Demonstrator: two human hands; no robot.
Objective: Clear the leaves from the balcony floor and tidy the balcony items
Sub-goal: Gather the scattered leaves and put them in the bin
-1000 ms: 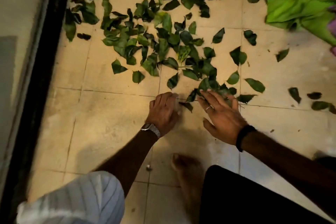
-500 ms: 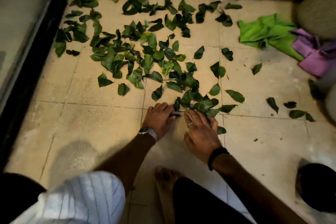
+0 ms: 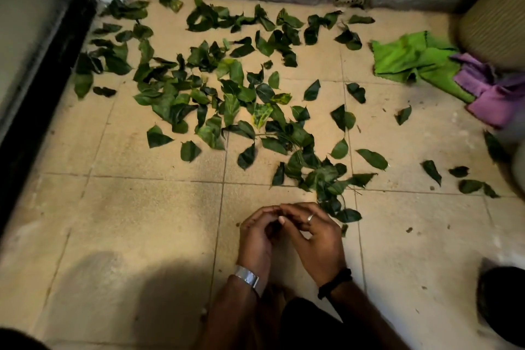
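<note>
Just short of the leaf trail (image 3: 326, 179), which runs away to the upper left, left hand (image 3: 257, 231) and right hand (image 3: 318, 236) touch, fingers curled, contents hidden.

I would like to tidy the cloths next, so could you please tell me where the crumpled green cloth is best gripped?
Grip the green cloth at its raised folds near the middle, coming from its left, open-floor side. It lies crumpled, so the ridges offer a pinch, while the purple cloth overlaps its right end.
</note>
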